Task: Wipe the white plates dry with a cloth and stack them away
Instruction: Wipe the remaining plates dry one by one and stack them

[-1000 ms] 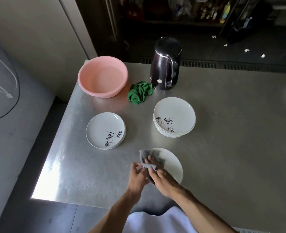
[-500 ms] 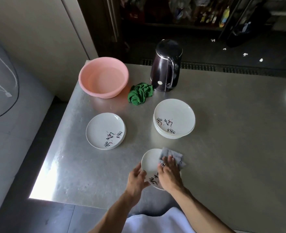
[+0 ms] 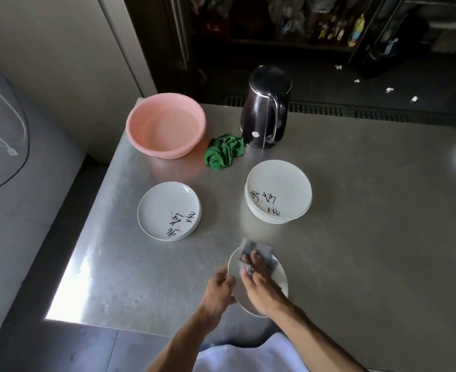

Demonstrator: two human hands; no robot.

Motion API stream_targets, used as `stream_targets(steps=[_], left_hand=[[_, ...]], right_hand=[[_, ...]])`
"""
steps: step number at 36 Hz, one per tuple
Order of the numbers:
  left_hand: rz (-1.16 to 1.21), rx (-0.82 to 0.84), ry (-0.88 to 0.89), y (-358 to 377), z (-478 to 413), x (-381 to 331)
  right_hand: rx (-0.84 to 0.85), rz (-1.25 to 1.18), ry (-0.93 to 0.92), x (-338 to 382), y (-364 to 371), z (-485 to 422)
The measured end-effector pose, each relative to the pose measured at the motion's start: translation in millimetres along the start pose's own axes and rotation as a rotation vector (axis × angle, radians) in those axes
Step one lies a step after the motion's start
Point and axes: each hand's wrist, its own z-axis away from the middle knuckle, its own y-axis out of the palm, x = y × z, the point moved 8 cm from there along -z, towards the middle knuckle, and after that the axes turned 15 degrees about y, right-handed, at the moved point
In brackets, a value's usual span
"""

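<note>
Since half a second ago the grey cloth (image 3: 260, 251) has slid left along the far rim of the plate (image 3: 280, 277), and the plate's painted characters are now mostly hidden under the wiping hand.

The plate sits tilted over the near edge of the counter (image 3: 355, 237); whether its low edge touches the steel I cannot tell. The left hand (image 3: 219, 290) curls its fingers (image 3: 226, 277) round the left rim, probably to brace the plate against the rubbing. The right hand (image 3: 261, 287) lies palm down on it, fingers (image 3: 255, 260) straight and a little apart, pressing the cloth flat on the surface. Both forearms reach in from below, the right crossing above the plate.

Further out, a short stack (image 3: 169, 210) stands to the left and a taller stack (image 3: 277, 191) to the right, one likely wiped and one waiting. Beyond them lie a green rag (image 3: 224, 150), a pink basin (image 3: 165, 124) and a dark kettle (image 3: 265, 108).
</note>
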Motion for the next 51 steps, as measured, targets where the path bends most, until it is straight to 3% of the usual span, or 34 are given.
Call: stream_targets(steps=[1,3,4,10,13,17,19,23,27,30,37,40,42,44,46,50,51], left_hand=[[-0.011,0.014,0.007,0.9,0.5,-2.6],[-0.014,0.019,0.027,-0.2,1.3,-5.8],[-0.006,0.010,0.038,-2.0,0.5,-5.3],[0.143,-0.177,0.016,-14.1,1.5,1.9],[0.107,-0.233,-0.016,-17.5,-2.6,1.6],[0.097,-0.186,-0.022,-12.1,1.7,-6.5],[0.101,-0.182,-0.018,-13.7,5.5,-3.5],[0.117,-0.143,-0.011,-14.4,5.9,-0.9],[0.057,0.005,0.000,-3.7,6.3,-6.5],[0.058,0.037,0.022,-0.7,8.1,-7.7],[0.166,-0.203,-0.006,-24.3,2.8,7.2],[0.094,-0.235,-0.017,-31.3,-1.2,3.0],[0.050,-0.203,-0.023,-29.6,-1.6,-0.1],[0.037,-0.163,-0.026,-26.1,1.0,-1.8],[0.071,-0.167,-0.024,-27.9,4.0,-0.8],[0.089,-0.157,-0.018,-28.8,4.1,-1.9],[0.063,-0.123,-0.008,-25.5,4.3,-4.8]], right_hand=[[-0.007,-0.107,-0.048,3.6,-2.4,4.8],[0.180,-0.233,-0.086,9.5,6.0,13.0],[0.187,-0.239,-0.090,9.1,8.8,11.5],[0.132,0.034,0.315,-24.5,4.1,-11.4],[0.047,0.082,0.067,0.1,2.3,-7.2],[-0.044,0.139,-0.132,13.1,2.1,8.3],[0.217,0.073,-0.164,6.9,24.9,9.4],[0.189,0.028,0.204,-33.6,22.0,-5.4],[0.055,-0.107,-0.028,-4.8,3.3,9.5],[0.186,-0.272,-0.107,3.4,8.0,14.2],[0.204,-0.246,0.368,-30.8,23.8,-2.9],[0.212,-0.431,0.269,-11.5,15.6,-0.8],[0.167,-0.457,0.106,5.9,9.8,2.1],[0.206,-0.434,0.060,9.1,15.4,1.7],[0.199,-0.386,0.092,-2.7,23.8,-1.7],[0.156,-0.241,0.405,-41.2,28.9,-4.6],[0.153,-0.228,0.409,-40.8,28.8,-3.7]])
